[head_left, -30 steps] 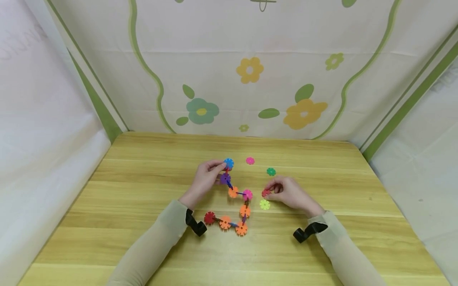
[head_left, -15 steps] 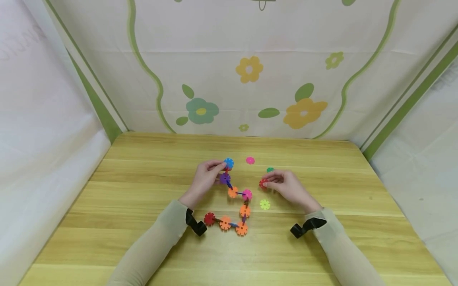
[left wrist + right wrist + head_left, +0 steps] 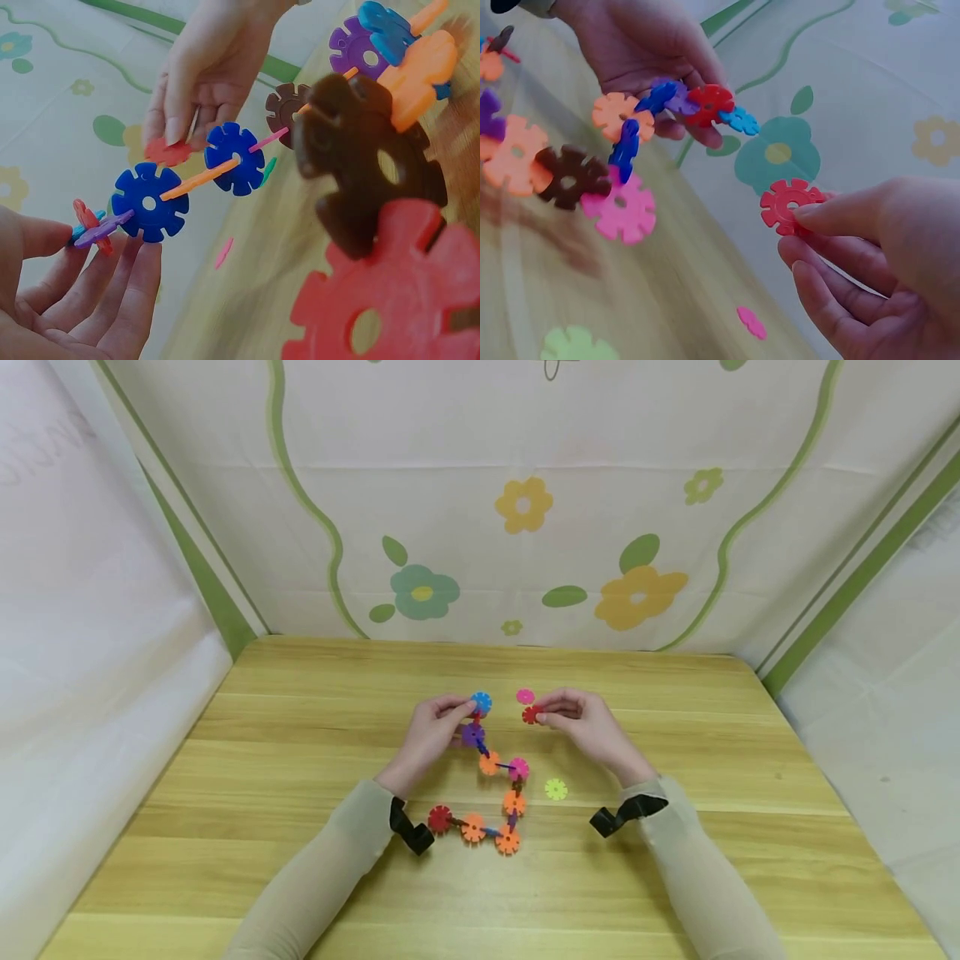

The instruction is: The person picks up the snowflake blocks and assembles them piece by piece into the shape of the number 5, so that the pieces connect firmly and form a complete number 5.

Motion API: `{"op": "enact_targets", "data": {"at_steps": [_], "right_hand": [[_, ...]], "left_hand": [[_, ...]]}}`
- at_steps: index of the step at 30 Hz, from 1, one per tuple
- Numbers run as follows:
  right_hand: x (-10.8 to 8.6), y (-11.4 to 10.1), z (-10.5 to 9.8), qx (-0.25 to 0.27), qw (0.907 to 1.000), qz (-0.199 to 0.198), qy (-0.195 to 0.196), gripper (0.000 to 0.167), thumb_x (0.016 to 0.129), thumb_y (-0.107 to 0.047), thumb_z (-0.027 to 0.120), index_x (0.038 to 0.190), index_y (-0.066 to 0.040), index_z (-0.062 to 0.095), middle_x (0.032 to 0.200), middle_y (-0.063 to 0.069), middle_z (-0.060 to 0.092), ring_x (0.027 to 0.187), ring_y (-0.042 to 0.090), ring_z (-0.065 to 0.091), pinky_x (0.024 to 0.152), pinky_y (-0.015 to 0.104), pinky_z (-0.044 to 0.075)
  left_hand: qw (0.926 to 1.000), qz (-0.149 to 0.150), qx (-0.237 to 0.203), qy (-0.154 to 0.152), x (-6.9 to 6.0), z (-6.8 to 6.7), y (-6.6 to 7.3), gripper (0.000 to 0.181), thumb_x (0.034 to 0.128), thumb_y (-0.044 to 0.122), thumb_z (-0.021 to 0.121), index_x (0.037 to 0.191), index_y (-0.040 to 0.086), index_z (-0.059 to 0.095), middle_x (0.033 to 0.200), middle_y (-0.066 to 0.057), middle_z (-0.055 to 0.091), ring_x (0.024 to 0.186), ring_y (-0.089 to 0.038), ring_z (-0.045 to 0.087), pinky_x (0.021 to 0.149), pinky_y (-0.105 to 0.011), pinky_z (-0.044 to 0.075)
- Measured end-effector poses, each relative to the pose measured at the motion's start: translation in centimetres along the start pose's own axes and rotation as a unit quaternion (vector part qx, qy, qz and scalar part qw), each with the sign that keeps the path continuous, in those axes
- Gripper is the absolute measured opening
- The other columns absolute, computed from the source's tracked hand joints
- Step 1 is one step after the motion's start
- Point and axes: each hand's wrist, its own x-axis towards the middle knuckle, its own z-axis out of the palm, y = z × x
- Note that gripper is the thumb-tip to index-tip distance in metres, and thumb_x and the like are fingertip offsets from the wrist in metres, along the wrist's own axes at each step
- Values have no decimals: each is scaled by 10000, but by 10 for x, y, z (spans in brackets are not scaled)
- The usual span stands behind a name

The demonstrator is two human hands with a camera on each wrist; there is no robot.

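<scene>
Surface (image 3: 300, 735) passable along left and right edges, narrow gap between left hand (image 3: 437, 722) and right hand (image 3: 588, 727), pink disc (image 3: 521, 697) at its right side, disc chain (image 3: 486, 766) blocking nearer middle, cloth wall (image 3: 450, 510) at far edge

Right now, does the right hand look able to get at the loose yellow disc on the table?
Probably yes: the yellow disc lies uncovered, apart from the chain, but the right hand pinches a red disc, which it may have to put down first.
</scene>
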Motion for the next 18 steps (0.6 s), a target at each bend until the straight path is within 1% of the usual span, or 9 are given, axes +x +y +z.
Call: {"op": "enact_targets", "data": {"at_steps": [3, 7, 10, 14, 18], "right_hand": [[7, -4, 4, 180, 9997, -114, 77, 232, 960, -119, 735, 1177, -47, 699, 1106, 102, 728, 1032, 317, 684, 941, 528, 530], [16, -10, 11, 349, 9989, -240, 176, 247, 957, -130, 739, 1191, -61, 703, 1111, 84, 731, 1012, 274, 687, 949, 548, 518], [23, -12, 17, 458, 9982, -347, 175, 236, 963, -127, 731, 1189, -61, 706, 1116, 82, 728, 1016, 272, 684, 947, 558, 517], [29, -13, 24, 641, 9966, -506, 85, 213, 974, -113, 716, 1176, -45, 711, 1123, 92, 719, 1060, 354, 666, 934, 526, 536], [31, -15, 29, 799, 9948, -627, -18, 213, 980, -97, 704, 1177, -16, 709, 1130, 119, 712, 1098, 438, 635, 934, 520, 537]], "left_hand": [[10000, 0, -25, 2, 0, 0, 0, 287, 1029, 293, 647, 1203, 78, 721, 1061, -83, 734, 884, -282, 674, 864, -595, 536], [10000, 3, -30, 18, 0, 1, 0, 286, 1028, 290, 648, 1201, 75, 723, 1058, -80, 736, 872, -262, 679, 860, -584, 542], [10000, 19, 24, 52, 0, 1, 1, 294, 1026, 289, 651, 1200, 65, 724, 1058, -81, 738, 861, -249, 684, 846, -569, 551], [9999, 15, 95, 61, 0, 2, 1, 301, 1025, 299, 651, 1198, 63, 723, 1060, -92, 740, 869, -261, 693, 839, -557, 560], [9999, -1, 119, 7, 1, 3, 1, 319, 1026, 321, 647, 1200, 63, 716, 1107, -164, 728, 892, -272, 699, 837, -534, 570]]}}
